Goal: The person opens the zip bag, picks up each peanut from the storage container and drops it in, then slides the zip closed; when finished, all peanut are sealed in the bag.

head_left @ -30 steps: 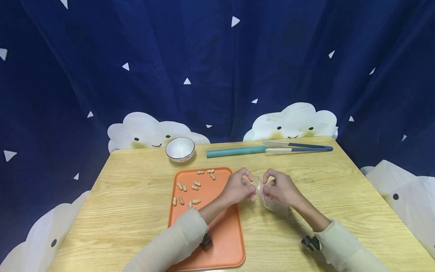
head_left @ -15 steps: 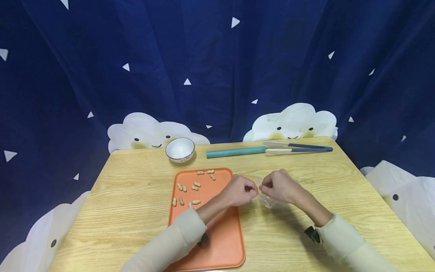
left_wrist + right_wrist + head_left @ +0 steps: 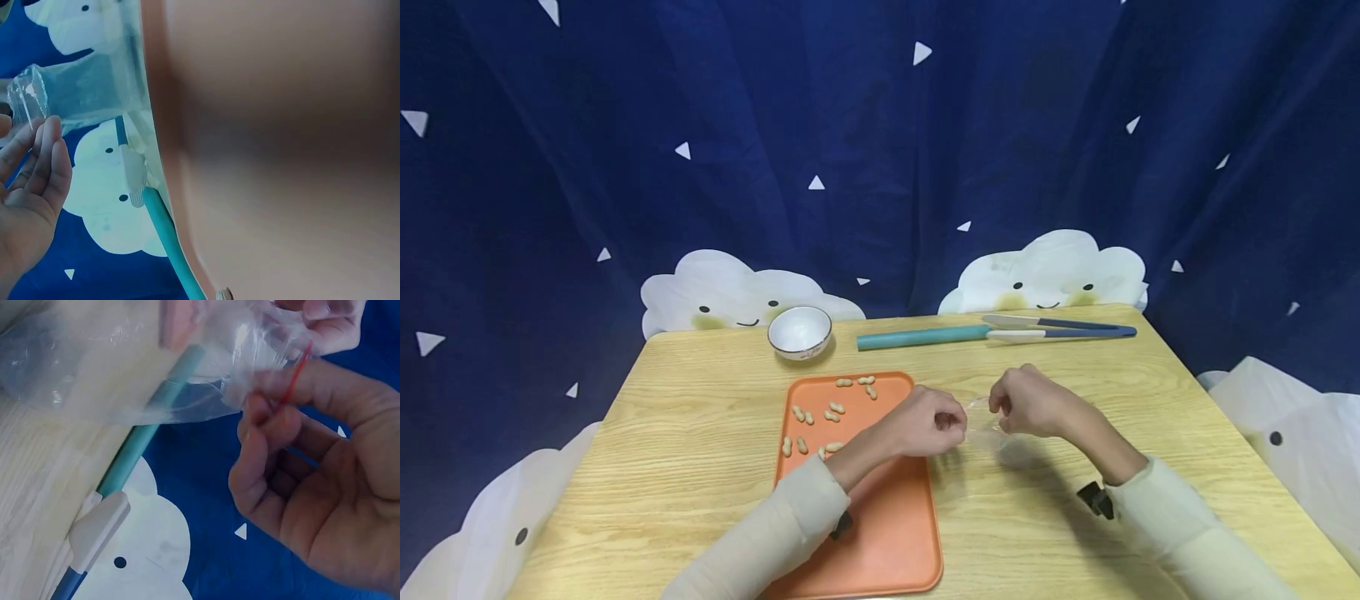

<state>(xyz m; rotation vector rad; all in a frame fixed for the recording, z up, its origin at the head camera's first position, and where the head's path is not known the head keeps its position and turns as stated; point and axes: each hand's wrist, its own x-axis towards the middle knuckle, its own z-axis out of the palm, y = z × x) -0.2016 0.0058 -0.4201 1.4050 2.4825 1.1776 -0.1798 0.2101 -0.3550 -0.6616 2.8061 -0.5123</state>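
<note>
Between my two hands hangs a clear plastic bag [image 3: 988,440], its mouth edge stretched from one hand to the other. My left hand [image 3: 925,422] pinches the left side of the mouth, just past the tray's right edge. Thumb and fingers of my right hand [image 3: 1036,404] pinch the other side. In the right wrist view the bag [image 3: 119,369] spreads out from the fingertips, and a thin red strip [image 3: 296,376] shows at its edge by my right hand [image 3: 325,469]. The left wrist view has the bag [image 3: 94,87] beyond the fingers of my left hand [image 3: 37,181].
Under my left forearm lies an orange tray [image 3: 887,533] with several peanuts [image 3: 837,407] on its far half. Behind it stand a white bowl [image 3: 800,332], a teal rod [image 3: 923,337] and blue-and-white tongs [image 3: 1060,332]. A dark blue curtain [image 3: 880,150] hangs behind the wooden table [image 3: 700,433].
My right hand has moved right and slightly up, away from the left hand, and the bag's mouth now stretches between them. Both hands were closer together before.
</note>
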